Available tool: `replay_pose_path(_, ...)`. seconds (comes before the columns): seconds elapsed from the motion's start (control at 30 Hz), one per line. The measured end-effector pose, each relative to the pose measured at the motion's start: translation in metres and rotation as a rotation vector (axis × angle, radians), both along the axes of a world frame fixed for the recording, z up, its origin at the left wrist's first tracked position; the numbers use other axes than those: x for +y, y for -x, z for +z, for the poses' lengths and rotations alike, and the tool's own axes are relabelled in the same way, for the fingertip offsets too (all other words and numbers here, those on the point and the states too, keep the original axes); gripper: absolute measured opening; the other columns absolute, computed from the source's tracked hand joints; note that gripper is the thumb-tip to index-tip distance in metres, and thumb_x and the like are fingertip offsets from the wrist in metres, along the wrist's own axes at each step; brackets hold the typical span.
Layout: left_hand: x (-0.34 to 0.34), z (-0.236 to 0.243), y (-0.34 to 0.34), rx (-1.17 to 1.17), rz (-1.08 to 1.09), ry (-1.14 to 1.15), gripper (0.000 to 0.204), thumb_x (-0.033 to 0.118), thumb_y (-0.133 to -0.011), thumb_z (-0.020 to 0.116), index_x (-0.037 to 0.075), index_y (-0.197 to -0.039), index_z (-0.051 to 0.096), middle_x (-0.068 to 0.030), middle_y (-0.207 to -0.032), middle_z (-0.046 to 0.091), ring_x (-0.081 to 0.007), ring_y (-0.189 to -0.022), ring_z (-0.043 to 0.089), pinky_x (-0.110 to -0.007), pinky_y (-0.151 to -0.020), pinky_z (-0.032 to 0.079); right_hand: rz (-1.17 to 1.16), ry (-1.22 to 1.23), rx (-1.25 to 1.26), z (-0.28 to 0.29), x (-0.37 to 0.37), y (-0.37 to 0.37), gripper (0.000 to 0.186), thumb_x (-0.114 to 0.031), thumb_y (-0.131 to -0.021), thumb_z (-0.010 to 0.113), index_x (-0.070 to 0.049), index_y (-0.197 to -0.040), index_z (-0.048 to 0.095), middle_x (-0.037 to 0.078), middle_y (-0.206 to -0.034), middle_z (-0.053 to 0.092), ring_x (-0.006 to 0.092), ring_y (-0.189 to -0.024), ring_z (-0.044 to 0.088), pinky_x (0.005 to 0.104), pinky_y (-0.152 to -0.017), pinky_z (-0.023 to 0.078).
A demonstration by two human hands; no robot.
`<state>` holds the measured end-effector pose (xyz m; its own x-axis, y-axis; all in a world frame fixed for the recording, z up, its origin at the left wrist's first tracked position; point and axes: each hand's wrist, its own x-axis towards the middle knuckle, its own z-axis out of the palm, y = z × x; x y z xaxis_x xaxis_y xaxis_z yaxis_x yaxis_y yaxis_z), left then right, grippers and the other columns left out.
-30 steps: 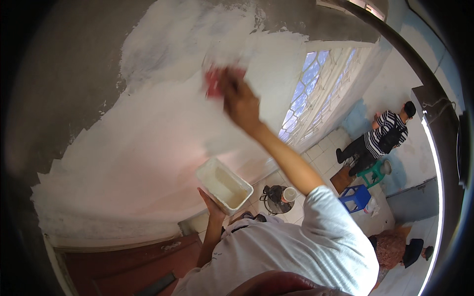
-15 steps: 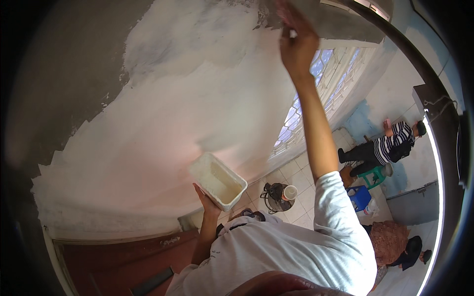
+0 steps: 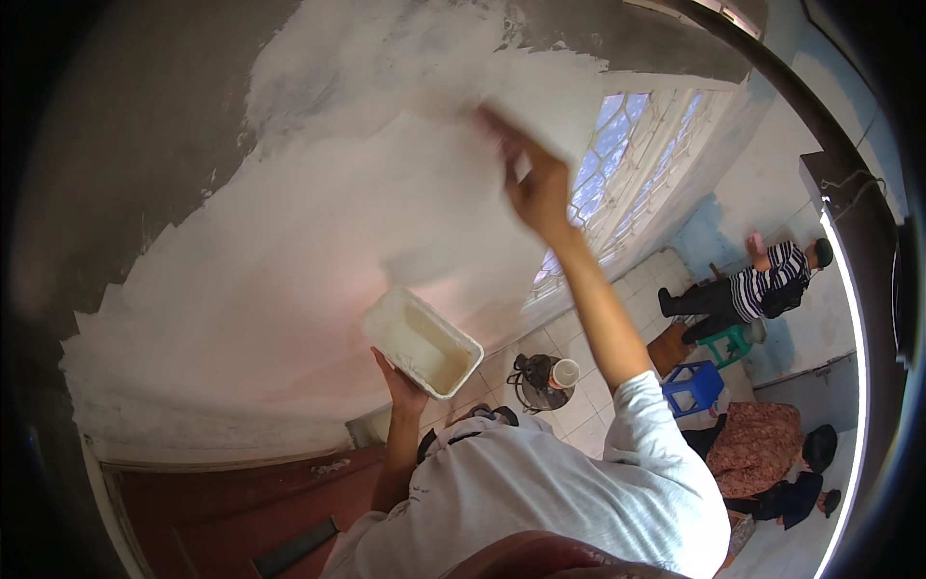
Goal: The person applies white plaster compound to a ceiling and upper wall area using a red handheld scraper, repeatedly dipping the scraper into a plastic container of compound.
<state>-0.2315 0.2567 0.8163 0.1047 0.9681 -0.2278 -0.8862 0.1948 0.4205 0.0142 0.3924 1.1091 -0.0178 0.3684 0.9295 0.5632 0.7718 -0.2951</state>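
My left hand (image 3: 400, 388) holds a white rectangular plastic tub (image 3: 394, 326) from below and beside it, at waist height near the wall. Its mouth tilts toward me, and some pale material coats the inside. My right hand (image 3: 540, 191) is raised in front of the wall, closed on a flat reddish tool (image 3: 494, 125) that motion blurs; I cannot make out its exact kind. The tool is at or close to the wall (image 3: 318, 222), where a whitish coat with a ragged edge covers part of the grey plaster (image 3: 145, 125).
Right of my arm is a window with a white grille (image 3: 608, 145). Below stands a dark round container (image 3: 532, 381) with a white cup on top. A reddish door (image 3: 222, 511) is at lower left. At right are a person in stripes (image 3: 767, 280), others below, and a blue stool (image 3: 694, 388).
My right hand has come down and left with the tool, from the wall's top to beside the window. The tub has barely moved. People at lower right have shifted.
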Motion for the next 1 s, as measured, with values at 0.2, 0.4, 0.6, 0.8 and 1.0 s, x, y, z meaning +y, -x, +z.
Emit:
replay_pose_path(0.2,-0.001,0.001,-0.002,0.005,0.009,0.055,0.097,0.081,-0.093,0.047,0.013,-0.16,0.034,-0.0065,-0.159,0.042,-0.0296,-0.144,0.042,-0.047,-0.119,0.037,-0.461,-0.375,0.021,0.085,0.07,-0.006,0.039,-0.003,-0.095,0.062,-0.004,-0.134,0.067,0.019,-0.123,0.073,0.0255,-0.077,0.076,0.0354,-0.068,0.06)
replay_pose_path(0.4,-0.007,-0.007,-0.004,-0.011,0.03,0.047,0.099,0.082,-0.092,0.048,0.012,-0.161,0.034,-0.0082,-0.16,0.042,-0.0303,-0.145,0.042,-0.047,-0.12,0.036,-0.373,-0.277,-0.386,-0.038,0.033,0.131,0.049,-0.005,-0.088,0.062,-0.004,-0.137,0.063,0.018,-0.136,0.067,0.0247,-0.078,0.077,0.0337,-0.063,0.061)
replay_pose_path(0.6,-0.017,-0.018,0.023,-0.03,0.041,0.025,0.096,0.081,-0.094,0.046,0.013,-0.161,0.033,-0.0084,-0.161,0.041,-0.0315,-0.146,0.041,-0.049,-0.119,0.037,0.291,0.053,-0.502,-0.079,-0.012,0.11,0.044,-0.003,-0.092,0.061,-0.002,-0.136,0.063,0.019,-0.13,0.069,0.0265,-0.116,0.072,0.0317,-0.077,0.063)
replay_pose_path(0.8,-0.029,-0.025,0.035,-0.027,0.086,0.01,0.09,0.078,-0.097,0.043,0.016,-0.162,0.031,-0.0074,-0.163,0.039,-0.0308,-0.147,0.04,-0.049,-0.12,0.036,-0.233,-0.405,0.128,0.085,0.028,0.037,0.042,0.006,-0.095,0.057,-0.003,-0.135,0.067,0.014,-0.126,0.073,0.0262,-0.109,0.074,0.0345,-0.087,0.06)
replay_pose_path(1.0,-0.037,-0.036,0.045,0.031,0.123,-0.072,0.084,0.074,-0.1,0.04,0.017,-0.162,0.031,-0.0065,-0.162,0.04,-0.03,-0.146,0.04,-0.049,-0.12,0.036,-0.518,-0.286,-0.146,0.057,0.071,0.14,0.062,-0.005,-0.085,0.062,-0.005,-0.146,0.055,0.017,-0.131,0.069,0.0249,-0.079,0.075,0.0371,-0.056,0.058)
